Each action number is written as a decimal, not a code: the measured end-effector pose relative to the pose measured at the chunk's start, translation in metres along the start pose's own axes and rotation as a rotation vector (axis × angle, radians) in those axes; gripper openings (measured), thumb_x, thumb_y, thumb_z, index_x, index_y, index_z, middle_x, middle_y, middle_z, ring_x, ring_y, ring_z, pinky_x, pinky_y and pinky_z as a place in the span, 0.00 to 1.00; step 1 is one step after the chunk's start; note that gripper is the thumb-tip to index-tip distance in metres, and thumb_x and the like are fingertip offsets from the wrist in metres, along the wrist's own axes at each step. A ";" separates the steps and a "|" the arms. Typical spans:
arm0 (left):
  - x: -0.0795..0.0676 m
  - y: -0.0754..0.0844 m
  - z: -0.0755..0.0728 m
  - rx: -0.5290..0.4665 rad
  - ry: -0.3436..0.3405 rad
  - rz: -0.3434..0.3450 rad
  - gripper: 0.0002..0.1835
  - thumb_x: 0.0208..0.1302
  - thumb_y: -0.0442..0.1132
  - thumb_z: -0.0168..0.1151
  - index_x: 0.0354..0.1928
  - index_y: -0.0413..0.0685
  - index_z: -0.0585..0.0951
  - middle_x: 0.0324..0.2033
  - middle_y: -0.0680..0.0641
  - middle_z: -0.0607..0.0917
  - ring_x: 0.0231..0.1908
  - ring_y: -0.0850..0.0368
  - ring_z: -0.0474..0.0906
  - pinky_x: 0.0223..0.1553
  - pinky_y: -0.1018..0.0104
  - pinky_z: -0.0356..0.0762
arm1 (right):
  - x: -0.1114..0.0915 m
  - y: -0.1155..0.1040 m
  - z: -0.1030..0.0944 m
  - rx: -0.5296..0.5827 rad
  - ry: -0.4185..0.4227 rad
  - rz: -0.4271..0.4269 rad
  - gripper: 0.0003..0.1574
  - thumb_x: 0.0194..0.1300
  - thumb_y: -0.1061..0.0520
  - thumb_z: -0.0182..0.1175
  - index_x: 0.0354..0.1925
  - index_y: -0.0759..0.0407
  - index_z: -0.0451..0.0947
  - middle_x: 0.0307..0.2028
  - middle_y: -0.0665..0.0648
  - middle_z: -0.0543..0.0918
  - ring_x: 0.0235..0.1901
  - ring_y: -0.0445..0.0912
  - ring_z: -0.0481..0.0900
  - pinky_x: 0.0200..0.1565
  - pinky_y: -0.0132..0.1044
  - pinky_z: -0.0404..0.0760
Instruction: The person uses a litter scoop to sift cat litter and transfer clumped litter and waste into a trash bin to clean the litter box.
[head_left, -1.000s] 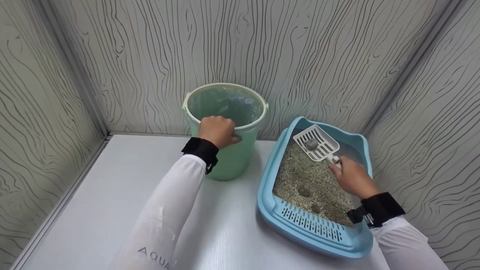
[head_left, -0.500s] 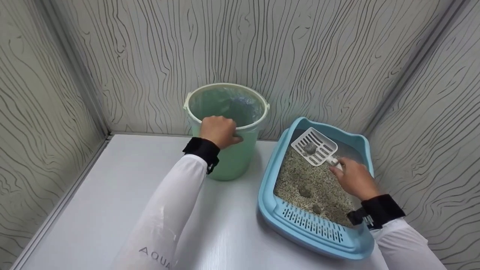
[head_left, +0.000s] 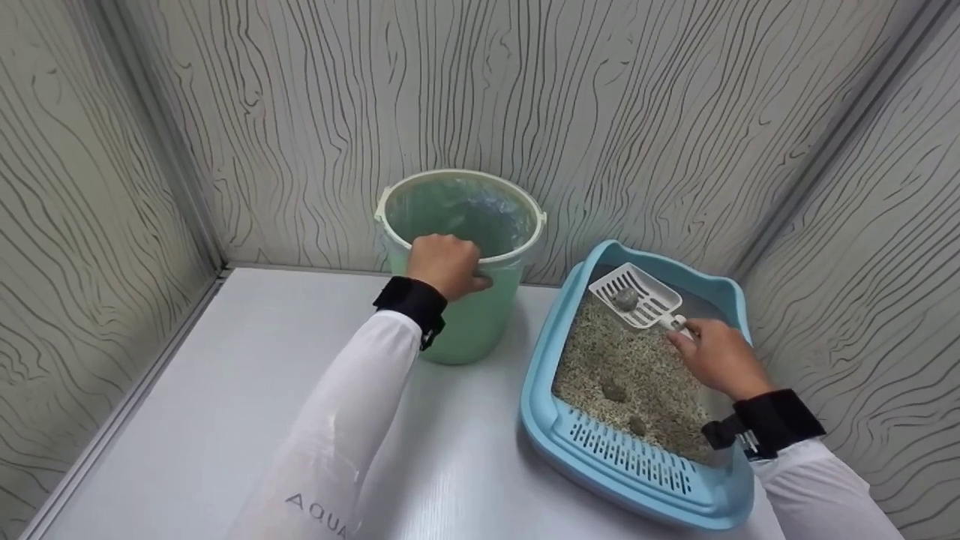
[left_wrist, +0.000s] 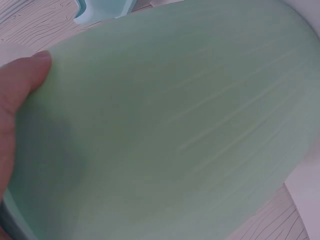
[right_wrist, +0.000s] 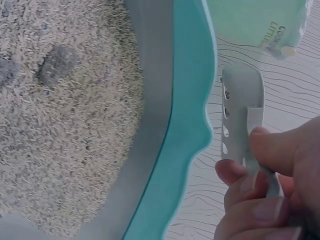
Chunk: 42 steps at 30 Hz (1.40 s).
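My left hand (head_left: 446, 266) grips the near rim of a green waste bin (head_left: 469, 334), lined with a clear bag. Its thumb (left_wrist: 30, 75) lies against the bin's outer wall in the left wrist view. My right hand (head_left: 720, 358) holds a white slotted litter scoop (head_left: 664, 294) by its handle, thumb on top. One grey clump (head_left: 625, 299) sits on the scoop, which is held above the far part of a blue litter box (head_left: 541, 375). In the right wrist view the scoop (right_wrist: 244, 85) appears nearly side-on, and fingers curl around its handle.
Pale granular litter (head_left: 589, 352) fills the box, with two darker clumps (head_left: 613, 391) near the perforated front ledge (head_left: 634, 457). Bin and box stand side by side on a white table (head_left: 262, 360). Wood-patterned panels (head_left: 322, 112) rise behind and at both sides.
The scoop with the clump has shifted and tilted slightly above the litter box. My left hand keeps its hold on the bin rim. The head view has moved a little.
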<state>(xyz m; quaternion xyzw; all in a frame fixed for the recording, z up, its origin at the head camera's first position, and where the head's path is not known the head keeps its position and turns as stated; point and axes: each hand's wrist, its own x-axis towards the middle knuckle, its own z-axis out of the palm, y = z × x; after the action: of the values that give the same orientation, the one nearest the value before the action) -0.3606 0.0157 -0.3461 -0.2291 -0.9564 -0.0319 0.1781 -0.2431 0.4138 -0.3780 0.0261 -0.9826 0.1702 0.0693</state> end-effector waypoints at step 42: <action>0.005 0.001 0.004 0.008 0.018 -0.038 0.34 0.56 0.67 0.75 0.14 0.56 0.66 0.17 0.52 0.77 0.24 0.51 0.80 0.30 0.45 0.83 | 0.130 -0.202 0.008 -0.316 0.520 -0.388 0.12 0.78 0.60 0.55 0.47 0.59 0.85 0.33 0.67 0.84 0.31 0.62 0.85 0.29 0.58 0.83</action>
<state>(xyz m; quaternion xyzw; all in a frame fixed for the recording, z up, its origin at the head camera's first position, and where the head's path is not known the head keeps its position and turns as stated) -0.3652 0.0196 -0.3480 -0.2097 -0.9592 -0.0336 0.1868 -0.3575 0.2176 -0.3001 0.1567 -0.9231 0.0007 0.3512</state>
